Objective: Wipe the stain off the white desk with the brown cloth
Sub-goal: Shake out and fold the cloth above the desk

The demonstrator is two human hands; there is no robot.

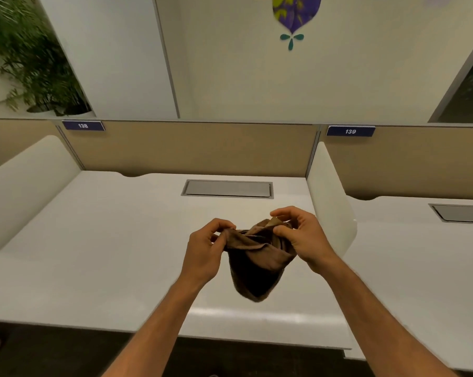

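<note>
A brown cloth point(257, 268) hangs bunched in the air above the white desk point(107, 254), held between both hands. My left hand point(205, 251) pinches its left upper edge. My right hand point(300, 238) grips its right upper corner with curled fingers and thumb. The cloth's lower part droops toward the desk's front edge and does not touch the surface. I cannot make out any stain on the desk from here.
A grey cable hatch point(227, 189) is set into the desk at the back. White side dividers stand at the left point(31, 180) and right point(330, 197). A beige back panel point(192, 148) carries labels 138 and 139. A neighbouring desk point(420, 268) lies to the right.
</note>
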